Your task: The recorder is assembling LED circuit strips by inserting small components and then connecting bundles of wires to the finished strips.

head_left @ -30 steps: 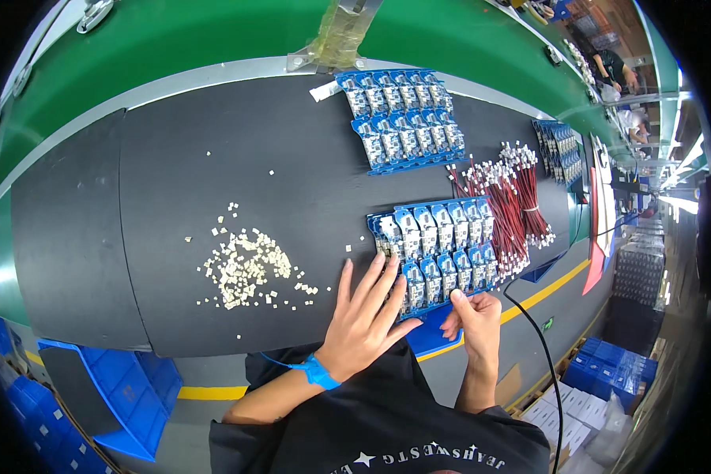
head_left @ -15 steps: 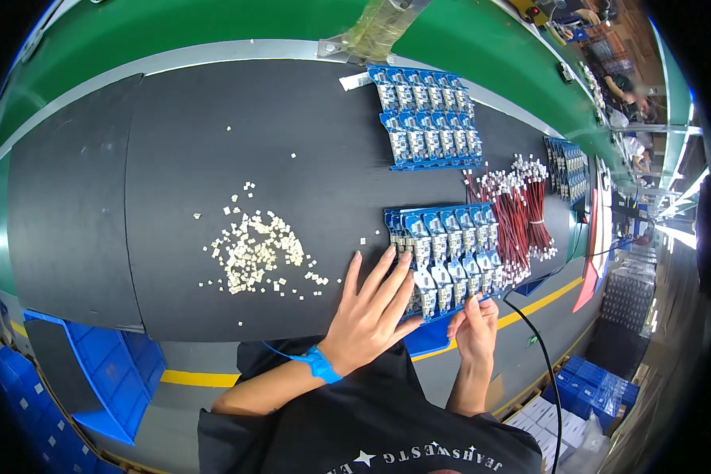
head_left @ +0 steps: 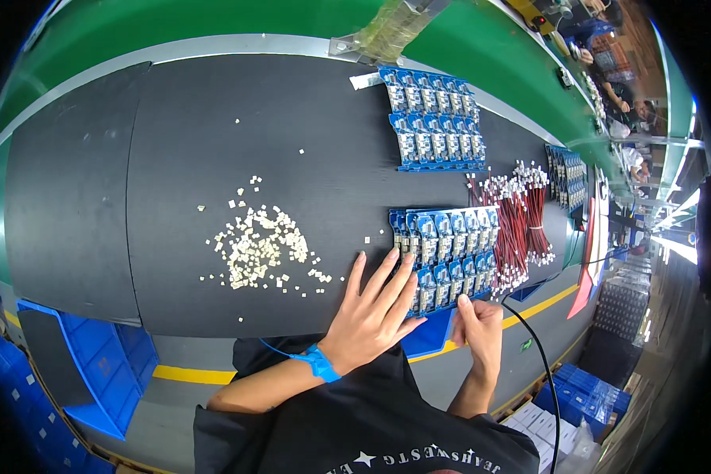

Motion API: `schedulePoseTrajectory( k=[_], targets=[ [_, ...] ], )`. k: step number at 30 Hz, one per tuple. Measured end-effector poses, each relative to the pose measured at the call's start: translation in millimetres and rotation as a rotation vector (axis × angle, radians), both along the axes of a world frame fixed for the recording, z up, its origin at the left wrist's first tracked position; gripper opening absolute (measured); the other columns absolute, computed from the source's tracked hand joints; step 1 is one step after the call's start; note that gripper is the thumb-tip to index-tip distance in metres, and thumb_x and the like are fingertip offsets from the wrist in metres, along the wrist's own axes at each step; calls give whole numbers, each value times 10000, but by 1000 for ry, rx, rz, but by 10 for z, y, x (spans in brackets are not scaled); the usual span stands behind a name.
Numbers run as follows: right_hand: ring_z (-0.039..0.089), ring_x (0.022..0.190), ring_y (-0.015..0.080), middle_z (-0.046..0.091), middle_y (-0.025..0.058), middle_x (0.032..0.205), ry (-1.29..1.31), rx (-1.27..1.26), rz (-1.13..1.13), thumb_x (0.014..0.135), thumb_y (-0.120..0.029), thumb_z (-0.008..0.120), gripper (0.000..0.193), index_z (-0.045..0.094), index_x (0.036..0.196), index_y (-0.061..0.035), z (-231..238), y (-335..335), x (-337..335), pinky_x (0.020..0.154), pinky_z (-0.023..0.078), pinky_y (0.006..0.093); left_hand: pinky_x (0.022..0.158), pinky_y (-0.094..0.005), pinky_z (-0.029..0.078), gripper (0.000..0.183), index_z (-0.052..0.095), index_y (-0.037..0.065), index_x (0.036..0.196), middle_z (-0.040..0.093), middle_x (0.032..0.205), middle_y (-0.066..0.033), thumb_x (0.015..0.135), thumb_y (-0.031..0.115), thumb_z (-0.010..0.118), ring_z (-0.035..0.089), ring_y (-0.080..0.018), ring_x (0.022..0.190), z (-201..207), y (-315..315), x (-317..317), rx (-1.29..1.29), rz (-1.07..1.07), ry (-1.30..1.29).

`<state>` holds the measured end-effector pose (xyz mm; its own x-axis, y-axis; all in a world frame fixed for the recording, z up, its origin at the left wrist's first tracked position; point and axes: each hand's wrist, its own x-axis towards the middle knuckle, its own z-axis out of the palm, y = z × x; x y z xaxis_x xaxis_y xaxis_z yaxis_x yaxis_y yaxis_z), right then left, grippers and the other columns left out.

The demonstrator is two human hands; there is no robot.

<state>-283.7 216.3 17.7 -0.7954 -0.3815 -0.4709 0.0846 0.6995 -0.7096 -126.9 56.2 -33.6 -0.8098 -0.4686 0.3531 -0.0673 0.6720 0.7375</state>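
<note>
A stack of blue circuit board panels [head_left: 450, 237], set with rows of small pale and metallic parts, lies at the near edge of the black work surface. Across its left side rests my left hand [head_left: 371, 312], open, fingers spread and fingertips touching the boards. A blue wrist strap [head_left: 316, 363] circles that wrist. At the stack's near edge, my right hand [head_left: 480, 332] is closed, its thumb against the panel's rim and its other fingers curled below. How far those fingers reach under the panel is hidden.
Small cream-coloured pieces [head_left: 262, 251] lie scattered in a pile to the left. Another board stack [head_left: 434, 118] sits farther back. Right of the boards are red-and-black wire bundles [head_left: 517, 225] with white connectors, then more blue boards [head_left: 566, 175]. A black cable [head_left: 541, 347] hangs at right.
My right hand has shifted slightly left along the near edge, its thumb now straighter. The near row of boards looks different, with its pale oval patches gone. My left hand stays in place.
</note>
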Motion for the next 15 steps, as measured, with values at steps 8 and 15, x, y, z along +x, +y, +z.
schedulePoseTrajectory(
  k=[8, 15],
  targets=[
    [588, 1001, 173, 639, 113, 1089, 924, -179, 153, 875, -82, 657, 375, 559, 1207, 63, -119, -331, -218, 898, 449, 291, 1046, -634, 270, 568, 577, -58, 1160, 460, 1367, -222, 770, 322, 741, 394, -372, 1317, -7, 17, 0, -6, -14, 5],
    [590, 976, 146, 626, 142, 1102, 603, -235, 23, 875, -59, 656, 390, 546, 1221, 85, -229, -225, -192, 863, 461, 260, 1050, -632, 261, 551, 573, -54, 1156, 458, 1371, -218, 773, 306, 738, 390, -370, 1322, 4, 12, 22, 19, -29, 10]
  ],
)
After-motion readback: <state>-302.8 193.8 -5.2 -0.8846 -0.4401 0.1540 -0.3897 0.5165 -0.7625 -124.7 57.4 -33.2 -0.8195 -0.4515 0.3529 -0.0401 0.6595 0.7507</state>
